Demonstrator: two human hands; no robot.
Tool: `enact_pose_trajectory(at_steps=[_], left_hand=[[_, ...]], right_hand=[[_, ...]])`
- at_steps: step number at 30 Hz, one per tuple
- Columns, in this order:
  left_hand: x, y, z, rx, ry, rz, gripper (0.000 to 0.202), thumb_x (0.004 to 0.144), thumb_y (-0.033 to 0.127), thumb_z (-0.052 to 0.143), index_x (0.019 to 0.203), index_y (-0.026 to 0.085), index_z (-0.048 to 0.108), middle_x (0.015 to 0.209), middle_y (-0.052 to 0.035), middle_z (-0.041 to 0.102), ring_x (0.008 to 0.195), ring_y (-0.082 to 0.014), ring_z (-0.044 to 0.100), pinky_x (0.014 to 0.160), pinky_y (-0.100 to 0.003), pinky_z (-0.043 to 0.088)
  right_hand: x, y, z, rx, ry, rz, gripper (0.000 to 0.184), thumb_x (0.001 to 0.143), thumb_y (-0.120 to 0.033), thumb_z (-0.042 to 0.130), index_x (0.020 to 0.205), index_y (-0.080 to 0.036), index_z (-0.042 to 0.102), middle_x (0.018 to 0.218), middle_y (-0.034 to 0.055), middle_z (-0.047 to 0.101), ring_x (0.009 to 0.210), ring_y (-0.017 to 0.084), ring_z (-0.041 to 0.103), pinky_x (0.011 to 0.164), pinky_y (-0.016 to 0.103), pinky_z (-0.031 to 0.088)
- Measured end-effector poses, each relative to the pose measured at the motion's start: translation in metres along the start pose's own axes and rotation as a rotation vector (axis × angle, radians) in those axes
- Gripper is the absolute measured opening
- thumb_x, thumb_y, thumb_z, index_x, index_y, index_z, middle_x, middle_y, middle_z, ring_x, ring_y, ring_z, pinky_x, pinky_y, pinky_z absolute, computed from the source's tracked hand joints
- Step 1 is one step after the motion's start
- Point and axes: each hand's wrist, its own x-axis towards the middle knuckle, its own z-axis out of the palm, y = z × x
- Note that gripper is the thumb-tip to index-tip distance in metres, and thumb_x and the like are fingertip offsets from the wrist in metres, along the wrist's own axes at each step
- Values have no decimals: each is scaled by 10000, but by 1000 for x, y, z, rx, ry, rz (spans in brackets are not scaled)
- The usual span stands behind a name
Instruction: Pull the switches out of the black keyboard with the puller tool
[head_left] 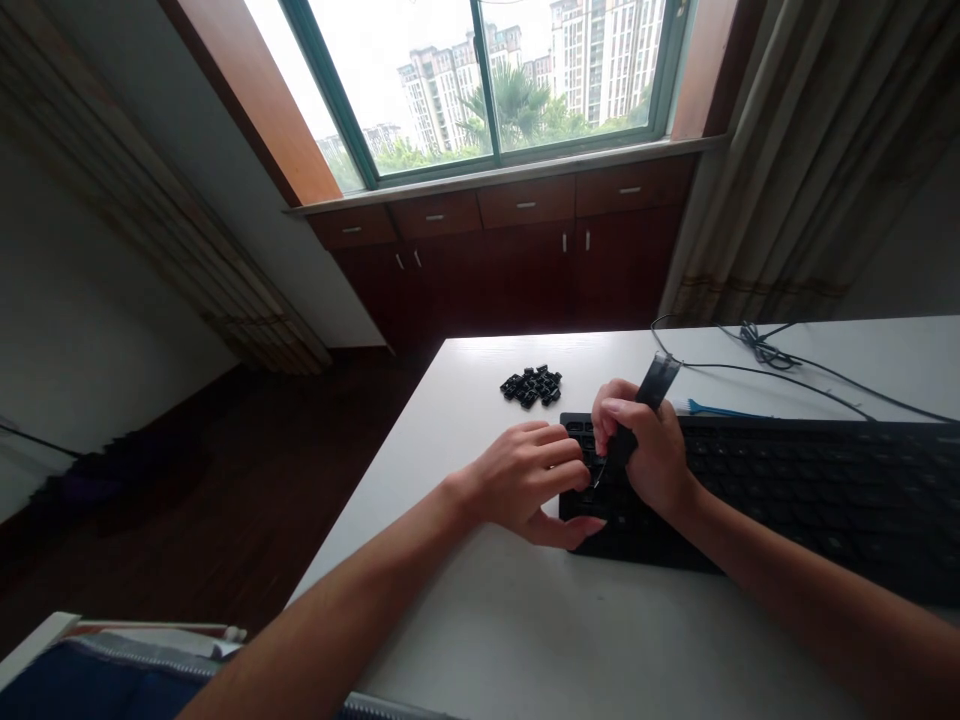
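Note:
My right hand (645,450) is shut around the dark handle of a keycap puller (654,385), whose thin wire tips (598,475) reach down to the keys. These keys belong to a black computer keyboard (810,490), at its left end. My left hand (521,480) lies over that end, its fingertips on or just above the keys beside the wire. It shows nothing held. Behind the hands, a small heap of black keycaps (531,385) sits on the white table (465,420).
A blue-handled brush (720,409) lies behind the keyboard, and a black cable (765,350) loops along the table's back. The table's left edge drops to a dark wood floor. Wooden drawers and a window stand beyond it, with a blue bag (97,680) at lower left.

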Motion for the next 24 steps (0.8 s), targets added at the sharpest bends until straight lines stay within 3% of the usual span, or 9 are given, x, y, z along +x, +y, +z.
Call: enact_pose_trajectory(at_steps=[5, 9, 24], left_hand=[[-1, -3, 4, -69, 96, -109, 258, 885, 446, 645, 887, 190, 618, 789, -35, 674, 691, -172, 604, 630, -315, 483], [-2, -5, 5, -103, 94, -163, 295, 899, 443, 653, 1035, 181, 647, 864, -53, 704, 744, -186, 628, 672, -324, 506], [0, -2, 7, -72, 94, -138, 106, 875, 282, 590, 887, 192, 645, 782, -37, 681, 665, -165, 577, 610, -315, 477]], right_hand=[[-1, 1, -3, 38, -65, 5, 231, 855, -234, 517, 626, -201, 522, 592, -23, 503, 505, 116, 451, 511, 277, 348], [-1, 0, -3, 81, -96, 20, 221, 864, -270, 504, 657, -200, 536, 637, -12, 515, 539, 127, 475, 535, 281, 376], [0, 1, -1, 110, -106, 90, 206, 895, -312, 517, 727, -200, 561, 673, -3, 540, 583, 139, 473, 546, 277, 401]])
